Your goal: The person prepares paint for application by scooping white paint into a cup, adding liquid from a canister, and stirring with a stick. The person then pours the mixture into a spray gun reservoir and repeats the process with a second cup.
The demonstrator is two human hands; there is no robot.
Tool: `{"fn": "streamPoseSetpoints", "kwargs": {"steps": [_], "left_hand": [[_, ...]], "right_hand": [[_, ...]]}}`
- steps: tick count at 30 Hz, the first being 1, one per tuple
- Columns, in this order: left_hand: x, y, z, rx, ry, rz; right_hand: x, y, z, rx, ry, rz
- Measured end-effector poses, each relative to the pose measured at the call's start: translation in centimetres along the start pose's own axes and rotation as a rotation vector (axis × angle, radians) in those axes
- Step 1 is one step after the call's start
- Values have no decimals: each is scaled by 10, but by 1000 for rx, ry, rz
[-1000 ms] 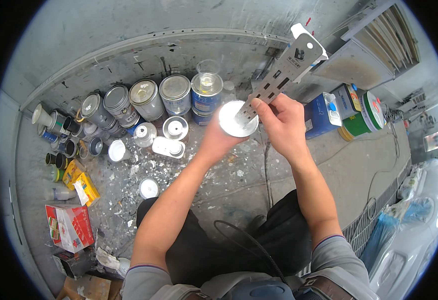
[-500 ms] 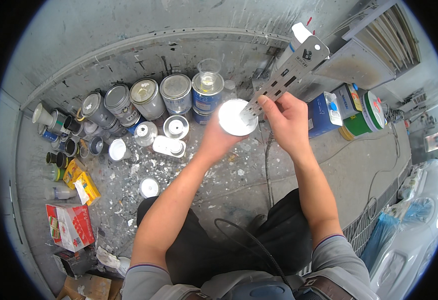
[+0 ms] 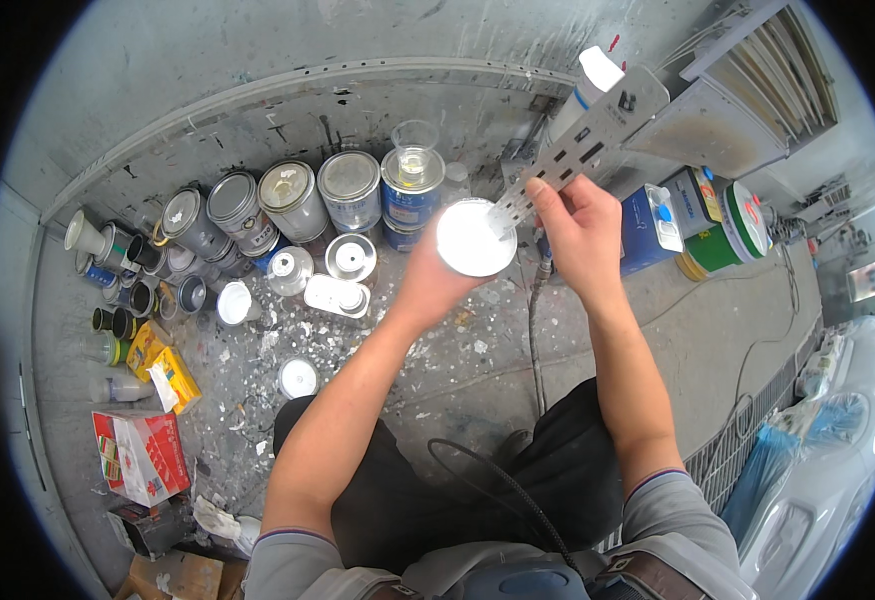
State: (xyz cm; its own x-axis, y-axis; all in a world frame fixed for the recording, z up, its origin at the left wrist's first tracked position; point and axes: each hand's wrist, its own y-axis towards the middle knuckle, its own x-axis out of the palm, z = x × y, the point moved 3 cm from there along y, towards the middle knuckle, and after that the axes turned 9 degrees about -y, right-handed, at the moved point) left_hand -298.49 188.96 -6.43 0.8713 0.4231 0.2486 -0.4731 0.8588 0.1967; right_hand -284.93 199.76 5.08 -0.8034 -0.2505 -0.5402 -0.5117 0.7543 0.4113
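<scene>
Above the spattered floor (image 3: 478,370) our left hand (image 3: 428,275) grips the cup (image 3: 475,238); our right hand (image 3: 578,225) clamps the slotted mixing stick (image 3: 578,150), its tip in white paint, stirring seemingly underway

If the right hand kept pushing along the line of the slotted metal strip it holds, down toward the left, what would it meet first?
The right hand would run into the white-filled cup held up by the left hand; the metal strip already has its lower end in it. Depth beyond is unclear.
</scene>
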Motion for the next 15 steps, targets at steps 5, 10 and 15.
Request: {"fn": "streamPoseSetpoints", "kwargs": {"steps": [5,10,15], "left_hand": [[-5,2,-1,-11,37,25],[-9,5,-6,-5,69,78],[-16,9,-10,15,80,54]], "right_hand": [[12,-11,-2,58,84,-13],[-6,-2,2,158,294,25],[-40,6,-10,123,360,124]]}}
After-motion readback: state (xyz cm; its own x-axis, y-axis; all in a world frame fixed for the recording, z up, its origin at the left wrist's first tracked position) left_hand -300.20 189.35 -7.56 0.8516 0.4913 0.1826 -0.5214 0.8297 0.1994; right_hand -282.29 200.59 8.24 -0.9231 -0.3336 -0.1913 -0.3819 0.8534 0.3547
